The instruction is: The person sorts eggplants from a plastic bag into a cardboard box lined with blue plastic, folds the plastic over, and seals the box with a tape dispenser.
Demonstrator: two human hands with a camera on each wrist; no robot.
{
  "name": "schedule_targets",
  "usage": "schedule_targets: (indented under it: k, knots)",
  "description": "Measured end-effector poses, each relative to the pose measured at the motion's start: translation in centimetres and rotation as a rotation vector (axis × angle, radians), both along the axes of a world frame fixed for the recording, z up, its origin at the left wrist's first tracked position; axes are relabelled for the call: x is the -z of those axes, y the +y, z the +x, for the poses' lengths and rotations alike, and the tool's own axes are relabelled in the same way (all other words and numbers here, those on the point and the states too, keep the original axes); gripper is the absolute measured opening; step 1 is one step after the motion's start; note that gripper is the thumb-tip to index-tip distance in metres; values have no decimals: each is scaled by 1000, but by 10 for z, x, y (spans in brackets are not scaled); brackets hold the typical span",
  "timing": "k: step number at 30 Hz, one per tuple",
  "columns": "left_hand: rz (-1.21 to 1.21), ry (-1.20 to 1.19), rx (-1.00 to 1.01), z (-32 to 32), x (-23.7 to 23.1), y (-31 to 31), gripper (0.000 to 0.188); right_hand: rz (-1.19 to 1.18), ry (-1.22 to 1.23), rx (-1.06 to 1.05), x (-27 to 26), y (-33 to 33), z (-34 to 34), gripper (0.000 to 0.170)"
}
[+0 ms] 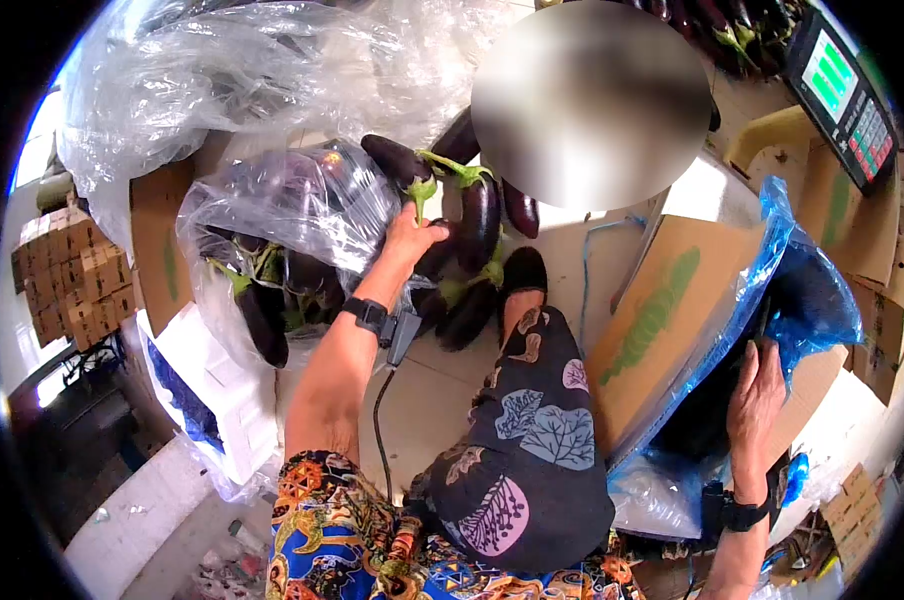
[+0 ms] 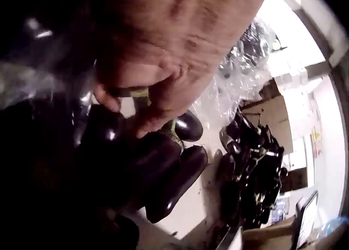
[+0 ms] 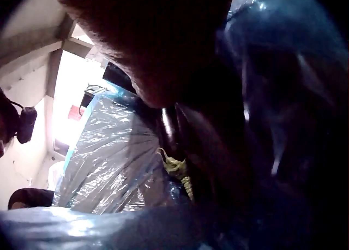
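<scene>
In the head view my left hand (image 1: 412, 243) pinches the green stem of a dark eggplant (image 1: 397, 160) at the pile beside a clear plastic bag (image 1: 292, 205). The left wrist view has the thumb and a finger around a stem (image 2: 140, 92), with more eggplants (image 2: 177, 184) below. My right hand (image 1: 757, 400) lies inside the blue-lined cardboard box (image 1: 662, 300), against dark eggplants. An eggplant with a pale green cap (image 3: 177, 167) shows under that hand in the right wrist view; its fingers are hidden in shadow there.
A scale display (image 1: 840, 90) stands at the upper right. Clear plastic sheeting (image 1: 302, 70) spreads across the upper left, above a white foam box (image 1: 217, 385). Stacked cartons (image 1: 77, 280) are at the far left. More eggplants (image 1: 727, 30) lie at the top right.
</scene>
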State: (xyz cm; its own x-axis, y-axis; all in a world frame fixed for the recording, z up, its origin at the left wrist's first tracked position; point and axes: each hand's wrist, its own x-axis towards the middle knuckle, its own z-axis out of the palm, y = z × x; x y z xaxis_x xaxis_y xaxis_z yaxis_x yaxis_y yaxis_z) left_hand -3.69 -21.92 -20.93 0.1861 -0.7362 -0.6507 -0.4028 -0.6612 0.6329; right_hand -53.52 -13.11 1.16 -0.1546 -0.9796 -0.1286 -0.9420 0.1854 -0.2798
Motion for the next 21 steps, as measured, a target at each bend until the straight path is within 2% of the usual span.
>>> schedule_targets:
  k: [3, 5, 7, 8, 11, 12, 15, 16, 19, 21]
  knots:
    - [-142, -207, 123, -7, 1, 29, 73, 20, -10, 7, -1, -2, 2, 23]
    - [-276, -576, 276, -26, -1, 50, 92, 12, 7, 6, -3, 0, 1, 24]
    - [-254, -784, 301, -48, 0, 67, 102, -26, 31, -7, 0, 0, 1, 25]
    - [-137, -743, 221, -49, 1, 65, 105, -20, 53, -20, 0, 1, -1, 27]
    - [-23, -767, 95, -59, -4, 49, 102, 10, 37, -3, -3, 0, 2, 28]
    - [-29, -807, 140, -60, -9, 52, 98, 19, 49, 20, -6, -1, 5, 30]
    - [-284, -729, 131, -42, -16, 65, 90, 7, 28, -4, -1, 3, -2, 31]
    - [-412, -718, 108, -50, -40, 67, 84, -14, 21, -12, -1, 4, -2, 34]
    - [-617, -560, 157, -58, -113, 63, 84, -60, 33, -16, -1, 4, 1, 38]
    - [-535, -411, 125, -44, -131, 66, 80, -68, 27, -15, 1, 5, 0, 39]
